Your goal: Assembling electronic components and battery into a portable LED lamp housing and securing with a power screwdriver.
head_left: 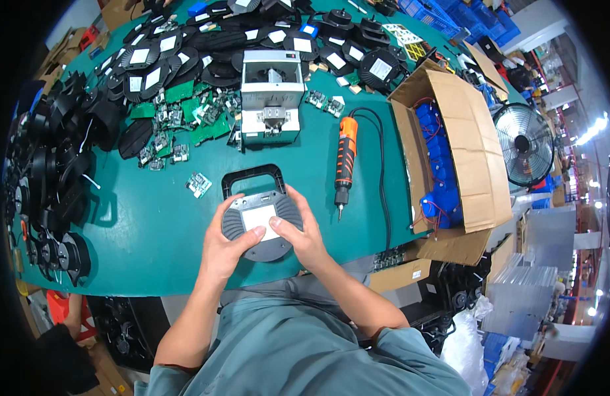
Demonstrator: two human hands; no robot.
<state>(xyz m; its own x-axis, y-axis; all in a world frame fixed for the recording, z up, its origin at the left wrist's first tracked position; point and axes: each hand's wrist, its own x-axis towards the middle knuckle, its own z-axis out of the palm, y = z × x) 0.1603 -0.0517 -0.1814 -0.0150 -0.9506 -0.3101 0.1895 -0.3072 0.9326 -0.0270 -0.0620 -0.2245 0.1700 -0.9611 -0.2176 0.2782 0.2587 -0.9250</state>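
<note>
Between our two hands, just above the near part of the green worktable point(146, 231), we have a round grey device housing point(264, 247) with ribbed sides, its labelled face toward us. White label point(257, 215) at its centre; small rectangular port above that, near the top edge; black carrying handle point(252, 170) arching out on the far side. Left hand point(226, 239) is closed round the left edge, fingers along the rim, thumb flat across the label's lower part. Right hand point(305, 236) clasps the right edge likewise, its thumb on the label's right side. Grip firm on both sides. Just beyond, to the left, one small circuit board point(199, 185) lies apart from a heap of green circuit boards point(206, 115). Straight ahead stands a grey-and-white benchtop machine point(273, 99). To our right, an orange-and-black electric screwdriver point(345, 152) lies with its bit pointing toward us, black cable point(383, 178) looping beside it. Farther right, an open cardboard box point(470, 152) holds blue wrapped packs point(439, 155) with red wires. Black labelled housings point(166, 45) crowd the far side; more black round parts point(54, 171) pile up along the left edge. Beyond the box, a black fan point(524, 142).
</note>
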